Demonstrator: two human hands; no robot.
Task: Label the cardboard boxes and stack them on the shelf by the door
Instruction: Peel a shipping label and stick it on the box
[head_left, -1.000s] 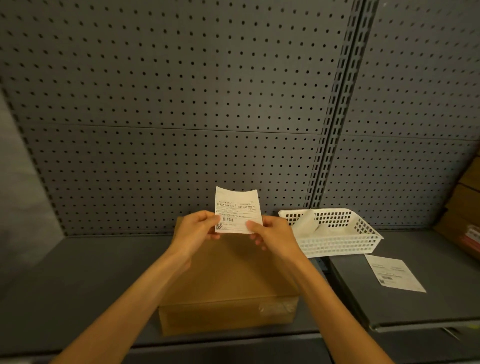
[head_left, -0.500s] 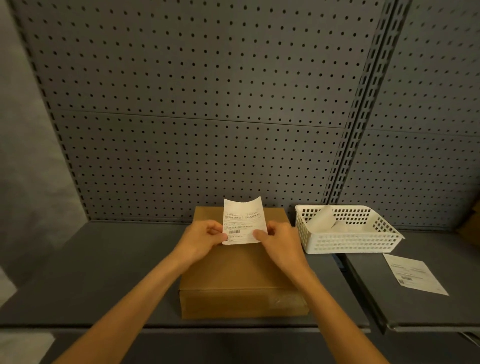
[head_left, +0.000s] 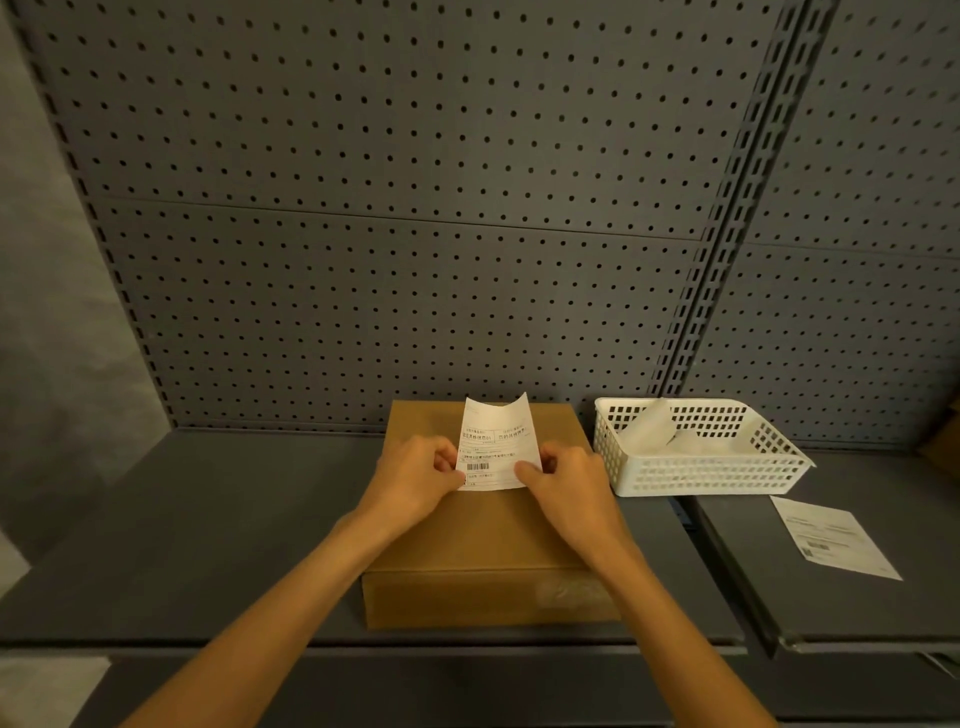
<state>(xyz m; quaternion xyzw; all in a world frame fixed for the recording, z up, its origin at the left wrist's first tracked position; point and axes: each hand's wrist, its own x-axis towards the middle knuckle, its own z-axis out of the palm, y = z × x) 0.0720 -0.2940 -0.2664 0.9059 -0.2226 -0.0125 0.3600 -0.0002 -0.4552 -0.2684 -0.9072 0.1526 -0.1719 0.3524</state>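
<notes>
Both hands' fingers pinch the label (long axis running away, top curled) over the box.

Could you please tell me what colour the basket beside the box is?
White basket, clearest in the head view.

Flat brown cardboard box lying closed on grey shelf, back edge against pegboard. White printed label, barcode low, held curling above box top.
</notes>
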